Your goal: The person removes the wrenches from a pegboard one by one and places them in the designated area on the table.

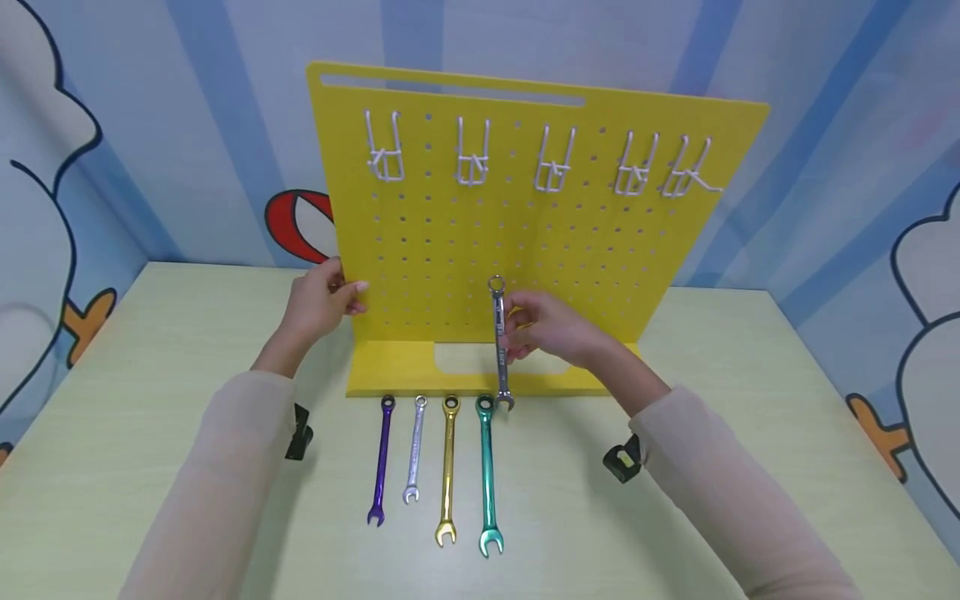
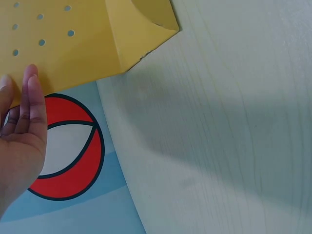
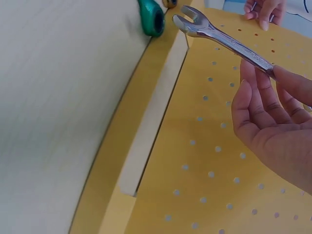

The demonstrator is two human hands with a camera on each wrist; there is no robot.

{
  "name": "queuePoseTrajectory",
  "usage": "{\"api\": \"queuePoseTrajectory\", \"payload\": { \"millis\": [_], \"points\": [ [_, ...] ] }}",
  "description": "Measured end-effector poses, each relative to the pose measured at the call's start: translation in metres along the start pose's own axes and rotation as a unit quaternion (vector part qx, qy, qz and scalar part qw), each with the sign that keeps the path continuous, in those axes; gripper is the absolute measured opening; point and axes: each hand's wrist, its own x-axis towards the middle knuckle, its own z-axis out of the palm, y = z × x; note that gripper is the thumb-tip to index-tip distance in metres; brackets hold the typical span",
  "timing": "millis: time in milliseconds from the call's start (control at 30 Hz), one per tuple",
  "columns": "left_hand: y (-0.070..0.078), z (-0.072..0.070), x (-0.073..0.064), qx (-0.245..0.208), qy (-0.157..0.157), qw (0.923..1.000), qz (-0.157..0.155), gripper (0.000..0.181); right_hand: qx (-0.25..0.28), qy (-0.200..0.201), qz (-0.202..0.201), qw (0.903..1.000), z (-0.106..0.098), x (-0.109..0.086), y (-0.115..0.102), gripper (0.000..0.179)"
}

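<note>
My right hand point(image 1: 551, 325) pinches a silver combination wrench point(image 1: 500, 333) by the middle of its shaft. It stands nearly upright in front of the yellow pegboard point(image 1: 480, 233), ring end up and open jaw down. The right wrist view shows thumb and fingertips on the shaft, the open end of the silver wrench point(image 3: 195, 24) jutting past them. At the board's left edge, my left hand point(image 1: 318, 300) grips it with the thumb on the front face. In the left wrist view, fingers of the left hand point(image 2: 24, 131) lie at the edge of the board point(image 2: 73, 58).
On the table point(image 1: 285, 517), a purple wrench point(image 1: 382, 462), a small silver wrench point(image 1: 415, 454), a gold wrench point(image 1: 447, 475) and a green wrench point(image 1: 489, 475) lie side by side before the board's base point(image 1: 390, 367). Several white hooks point(image 1: 472, 158) line the upper board.
</note>
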Motion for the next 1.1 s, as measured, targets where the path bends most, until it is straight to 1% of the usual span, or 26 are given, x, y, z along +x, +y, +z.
{"api": "queuePoseTrajectory", "payload": {
  "millis": [267, 533, 700, 967, 1100],
  "points": [
    [0.0, -0.001, -0.001, 0.001, 0.0, 1.0, 0.005, 0.033, 0.0, 0.012, 0.04, 0.9991, -0.003, -0.008, 0.018, 0.014],
    [0.001, -0.001, -0.001, 0.0, -0.002, 1.0, 0.005, 0.033, 0.012, 0.018, 0.064, 0.9977, -0.003, -0.015, 0.035, 0.016],
    [0.001, 0.0, -0.001, 0.003, 0.001, 1.0, 0.003, 0.033, 0.028, 0.016, 0.068, 0.9972, -0.003, -0.018, 0.044, 0.013],
    [0.001, -0.001, -0.001, 0.003, 0.002, 1.0, 0.007, 0.032, 0.054, 0.007, 0.077, 0.9956, -0.002, -0.023, 0.055, 0.015],
    [0.001, 0.0, -0.001, 0.003, 0.002, 1.0, 0.006, 0.033, 0.049, 0.005, 0.081, 0.9955, 0.0, -0.027, 0.059, 0.011]
  ]
}}
